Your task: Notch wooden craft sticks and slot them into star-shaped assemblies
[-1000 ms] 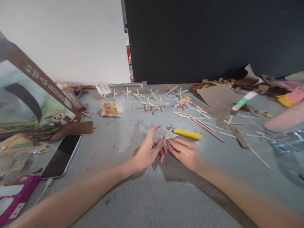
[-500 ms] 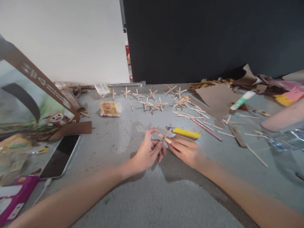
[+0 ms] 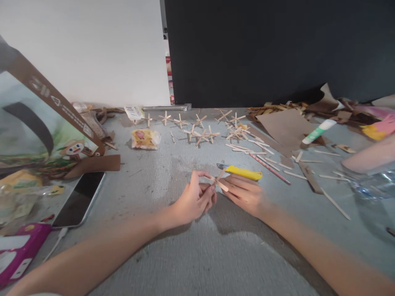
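On a grey tabletop (image 3: 197,255) with a fine, streaky grain, a small stick star (image 3: 222,186) of thin, flat, pale wood sits between the person's two hands, its slim arms crossing at the middle. The left hand (image 3: 194,197) holds it, thumb and fingers pinched at its left side, the index finger bent over an upper arm. The star's broadest, round-ended arm points toward the right hand (image 3: 243,193), whose fingers lie close together just beside it; whether they grip anything I cannot tell. Right behind that hand lies a knife (image 3: 243,172) with a ridged yellow plastic handle and a narrow blade. Farther back stand finished stars (image 3: 202,135) of similar wood, near straight loose sticks (image 3: 240,148) and a flat, matt brown cardboard sheet (image 3: 280,127).
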`<state>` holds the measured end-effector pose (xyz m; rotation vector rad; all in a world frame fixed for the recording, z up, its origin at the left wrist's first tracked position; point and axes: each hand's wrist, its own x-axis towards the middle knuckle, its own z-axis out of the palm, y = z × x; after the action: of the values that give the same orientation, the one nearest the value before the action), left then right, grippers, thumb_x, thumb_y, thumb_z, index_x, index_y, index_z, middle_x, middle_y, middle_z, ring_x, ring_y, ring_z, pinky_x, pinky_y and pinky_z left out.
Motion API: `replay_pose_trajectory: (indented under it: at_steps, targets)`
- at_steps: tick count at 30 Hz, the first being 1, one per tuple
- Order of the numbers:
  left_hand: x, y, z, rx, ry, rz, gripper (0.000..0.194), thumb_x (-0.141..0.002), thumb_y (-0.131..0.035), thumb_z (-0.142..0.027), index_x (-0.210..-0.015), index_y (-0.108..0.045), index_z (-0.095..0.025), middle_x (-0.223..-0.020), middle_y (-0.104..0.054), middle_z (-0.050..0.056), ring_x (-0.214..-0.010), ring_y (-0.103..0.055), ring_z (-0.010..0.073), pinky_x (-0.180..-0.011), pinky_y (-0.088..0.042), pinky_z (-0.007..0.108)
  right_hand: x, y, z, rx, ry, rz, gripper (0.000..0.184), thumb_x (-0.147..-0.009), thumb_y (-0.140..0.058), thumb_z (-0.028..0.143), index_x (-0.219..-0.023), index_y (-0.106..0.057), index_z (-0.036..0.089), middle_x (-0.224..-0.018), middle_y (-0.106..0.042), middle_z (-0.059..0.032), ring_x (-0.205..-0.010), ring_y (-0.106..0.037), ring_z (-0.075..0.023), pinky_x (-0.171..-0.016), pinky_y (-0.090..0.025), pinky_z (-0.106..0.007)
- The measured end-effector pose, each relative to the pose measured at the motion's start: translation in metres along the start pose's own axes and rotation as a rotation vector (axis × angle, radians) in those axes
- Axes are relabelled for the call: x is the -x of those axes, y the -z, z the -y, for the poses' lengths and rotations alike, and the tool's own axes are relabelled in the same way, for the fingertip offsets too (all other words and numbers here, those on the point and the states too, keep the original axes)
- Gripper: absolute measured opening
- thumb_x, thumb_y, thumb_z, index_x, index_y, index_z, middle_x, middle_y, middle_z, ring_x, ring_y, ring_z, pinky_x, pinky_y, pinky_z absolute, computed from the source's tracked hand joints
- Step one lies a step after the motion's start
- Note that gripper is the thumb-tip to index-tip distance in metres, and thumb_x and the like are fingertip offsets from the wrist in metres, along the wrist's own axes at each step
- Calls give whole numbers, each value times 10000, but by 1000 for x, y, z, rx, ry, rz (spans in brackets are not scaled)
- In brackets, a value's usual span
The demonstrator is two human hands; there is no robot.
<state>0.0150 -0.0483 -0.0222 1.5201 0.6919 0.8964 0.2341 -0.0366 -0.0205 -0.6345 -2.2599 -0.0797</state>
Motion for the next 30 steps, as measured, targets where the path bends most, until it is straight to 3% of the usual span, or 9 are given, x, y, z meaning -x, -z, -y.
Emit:
replay_pose_trajectory:
  at_steps: [8,11,14,16,19,22,25,28,30]
  targets:
    - [3,1,1,-194,-11,-57,271,-1059,-511,-417,-1204,-383,-228,-720,-613,-53,-513,-568,94,-501,-405,209,0,-16,7,39,-147,-117,324,-1055,-554,177,-1302,-724,300,-1197,-792,-74,-1079,-774,-244,-931,-662,-424]
    - [2,2,-3,-33,-17,10,538,-1019,-592,-500,-1388,-305,-235,-809,-685,-18,-579,-655,126,-574,-512,255,-3,-20,9,-10,-265,-212,235,-1045,-584,215,-1124,-792,289,-1138,-783,-82,-997,-770,-223,-837,-661,-376]
    - [-3,5,-5,224,-13,-36,684,-995,-586,-620,-1452,-225,-262,-945,-743,40,-609,-720,160,-599,-560,299,-8,-18,10,-57,-337,-299,177,-1020,-637,214,-989,-805,260,-889,-736,-55,-768,-721,-182,-665,-601,-310]
    - [-10,7,-5,340,38,-85,661,-973,-591,-670,-1392,-295,-254,-935,-760,48,-600,-734,181,-588,-566,311,-11,-17,11,-80,-311,-309,180,-1017,-638,190,-995,-804,258,-812,-714,-35,-703,-697,-167,-635,-576,-297]
    - [-16,7,-5,421,117,-60,622,-905,-673,-701,-1215,-434,-217,-822,-745,29,-618,-745,205,-622,-588,338,-10,-17,12,-75,-266,-279,221,-1022,-606,161,-1037,-800,265,-856,-745,-39,-731,-721,-167,-668,-594,-297]
    - [-18,3,-7,454,164,-22,573,-879,-718,-684,-1079,-503,-192,-762,-704,17,-615,-730,197,-618,-587,334,-6,-21,13,-41,-249,-240,245,-1022,-579,149,-1039,-792,269,-912,-763,-49,-797,-749,-180,-720,-622,-307]
    - [-16,2,-10,446,177,-18,528,-879,-730,-657,-1007,-522,-189,-751,-669,2,-548,-671,156,-510,-508,272,-5,-21,13,-36,-222,-208,254,-1015,-573,145,-1080,-785,268,-948,-774,-58,-867,-763,-199,-770,-640,-323]
    - [-16,3,-10,363,138,-122,482,-900,-717,-632,-949,-491,-209,-696,-623,-39,-480,-543,88,-475,-388,218,-8,-14,14,-115,-260,-176,295,-1019,-520,164,-1137,-771,265,-1007,-791,-71,-914,-770,-214,-809,-643,-347]
    - [-18,5,-7,291,100,-193,478,-909,-705,-635,-937,-476,-216,-668,-585,-59,-487,-480,71,-496,-360,214,-11,-7,16,-232,-362,-136,299,-1038,-469,204,-1125,-752,246,-968,-794,-70,-855,-769,-209,-753,-635,-331]
